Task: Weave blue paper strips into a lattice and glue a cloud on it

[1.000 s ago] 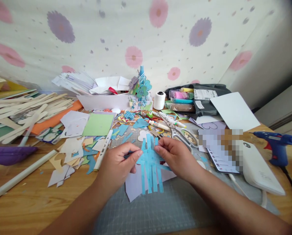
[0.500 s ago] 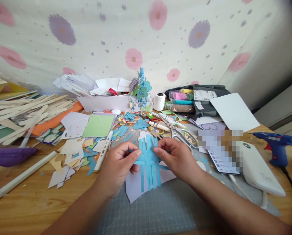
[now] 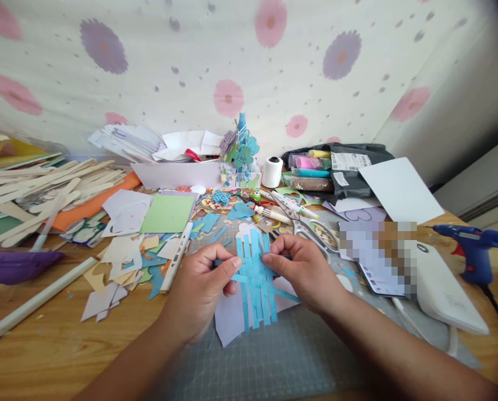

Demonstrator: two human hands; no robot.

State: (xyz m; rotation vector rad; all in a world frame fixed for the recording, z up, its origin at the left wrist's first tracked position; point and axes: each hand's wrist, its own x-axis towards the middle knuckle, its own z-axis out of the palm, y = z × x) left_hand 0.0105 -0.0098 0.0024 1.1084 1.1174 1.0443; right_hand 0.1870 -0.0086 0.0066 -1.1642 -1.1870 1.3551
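Observation:
Blue paper strips (image 3: 257,284), crossed over and under each other in a loose weave, are held up between both hands near the middle of the view. My left hand (image 3: 209,278) pinches the left edge of the weave between thumb and fingers. At the right edge, my right hand (image 3: 301,270) grips the strips with thumb and forefinger. Long strip ends hang down below the crossing, and one sticks out beneath my right hand. Under the weave lies a lilac paper sheet (image 3: 230,323) on the grey cutting mat (image 3: 274,362).
Scissors (image 3: 315,231) and markers lie behind the hands. Paper scraps (image 3: 123,259) and a green sheet (image 3: 167,213) are on the left, with wooden sticks (image 3: 52,184) beyond. A phone (image 3: 376,267), white device (image 3: 449,295) and blue glue gun (image 3: 474,248) stand at the right.
The lower strip ends have shifted slightly right and down, and the end beneath my right hand shows longer. Both hands keep their grip in nearly the same place.

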